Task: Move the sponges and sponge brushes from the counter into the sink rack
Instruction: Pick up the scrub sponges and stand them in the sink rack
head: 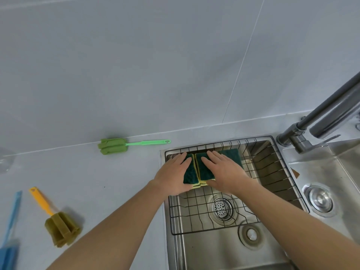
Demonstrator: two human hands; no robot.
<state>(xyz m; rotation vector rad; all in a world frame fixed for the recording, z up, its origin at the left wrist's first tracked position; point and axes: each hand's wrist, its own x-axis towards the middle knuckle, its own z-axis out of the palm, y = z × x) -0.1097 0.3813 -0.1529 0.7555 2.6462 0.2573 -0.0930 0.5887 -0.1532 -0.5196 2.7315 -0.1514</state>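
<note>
Fingers of the left hand lie straight and flat on a dark green scouring sponge with yellow foam base; those of the right hand press likewise on the neighbouring green-and-yellow sponges, apparently squaring them together. All sit in the black wire sink rack over the stainless steel sink. On the grey counter remain a blue-handled brush, an orange-handled olive foam brush and a green sponge brush.

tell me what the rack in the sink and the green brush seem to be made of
Rack: thin dark wire, probably coated metal, judging by its open grid of rods.
Green brush: looks like a glossy moulded plastic handle with a matte, soft foam head cut into lobes.
</note>
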